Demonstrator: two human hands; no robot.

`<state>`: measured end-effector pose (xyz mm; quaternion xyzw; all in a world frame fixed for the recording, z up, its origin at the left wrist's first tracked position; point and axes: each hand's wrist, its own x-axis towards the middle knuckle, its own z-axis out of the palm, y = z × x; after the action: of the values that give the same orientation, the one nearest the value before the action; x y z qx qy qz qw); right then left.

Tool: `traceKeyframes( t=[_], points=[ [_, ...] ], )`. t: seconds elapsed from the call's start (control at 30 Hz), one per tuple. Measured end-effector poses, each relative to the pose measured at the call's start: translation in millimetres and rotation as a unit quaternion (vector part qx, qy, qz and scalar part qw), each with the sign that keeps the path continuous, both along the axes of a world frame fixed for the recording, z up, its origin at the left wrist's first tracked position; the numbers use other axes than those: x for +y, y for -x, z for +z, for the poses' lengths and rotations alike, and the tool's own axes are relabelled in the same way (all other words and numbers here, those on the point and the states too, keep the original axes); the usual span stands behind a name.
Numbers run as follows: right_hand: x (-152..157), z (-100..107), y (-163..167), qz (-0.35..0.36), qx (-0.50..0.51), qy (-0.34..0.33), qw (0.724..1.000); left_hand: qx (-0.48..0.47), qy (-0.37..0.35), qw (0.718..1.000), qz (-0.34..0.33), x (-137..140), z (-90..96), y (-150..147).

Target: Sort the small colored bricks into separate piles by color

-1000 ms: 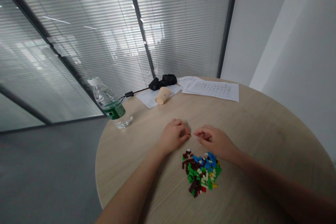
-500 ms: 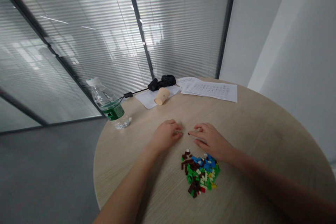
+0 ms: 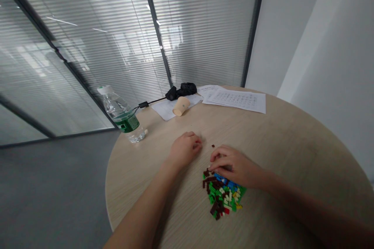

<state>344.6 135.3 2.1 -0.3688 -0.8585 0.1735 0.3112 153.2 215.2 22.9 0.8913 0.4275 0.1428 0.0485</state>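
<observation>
A round, light wood table [image 3: 292, 144] fills the lower right of the frame, against a glass wall with blinds [image 3: 122, 39] across the upper left. Printed sheets of paper [image 3: 236, 99] lie at the table's far edge, upper centre, with a black bundle and cable [image 3: 182, 89] just left of them. A clear water bottle [image 3: 121, 114] with a green label stands at the table's left rim. A small tan paper cup [image 3: 181, 106] lies on its side on another sheet near the black bundle.

The left hand [image 3: 184, 148] rests on the table in the centre, fingers curled loosely inward; whether it holds anything cannot be told from here. The right hand [image 3: 233, 165] lies just right of it, palm down, fingertips bent onto the top edge of the pile of small bricks [image 3: 223, 196], seemingly pinching there. That pile, brown, green, blue, cream and red, sits low in the centre. 1 tiny brown brick [image 3: 213, 146] lies alone between the 2 hands.
</observation>
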Motion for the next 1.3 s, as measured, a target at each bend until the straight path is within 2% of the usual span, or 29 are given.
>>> traceKeyframes(
  t=[0.23, 0.47, 0.73, 0.97, 1.13, 1.23, 1.3],
  points=[
    [-3, 0, -1, 0.014, -0.003, 0.027, 1.000, 0.009, 0.001, 1.000, 0.015, -3, 9.4, 3],
    [-1, 2, -2, -0.001, -0.014, 0.060, 0.998, 0.065, -0.003, 0.995, 0.068, -1, 9.2, 10],
    [0, 1, -2, -0.001, -0.017, 0.066, 0.998, 0.111, 0.026, 0.989, 0.090, 1, 9.4, 16],
    [-3, 5, -1, -0.013, -0.024, 0.087, 0.996, 0.104, 0.011, 0.990, 0.094, 0, 13.3, 16],
    [-4, 6, 1, -0.026, -0.025, 0.102, 0.994, 0.009, 0.025, 0.999, 0.045, -3, 15.7, 11],
    [-4, 6, 2, -0.040, -0.026, 0.103, 0.994, -0.076, 0.076, 0.994, -0.022, -4, 14.9, 6],
    [-3, 5, 2, -0.045, -0.015, 0.102, 0.994, -0.099, 0.106, 0.988, -0.058, -6, 14.0, 3]
  ],
)
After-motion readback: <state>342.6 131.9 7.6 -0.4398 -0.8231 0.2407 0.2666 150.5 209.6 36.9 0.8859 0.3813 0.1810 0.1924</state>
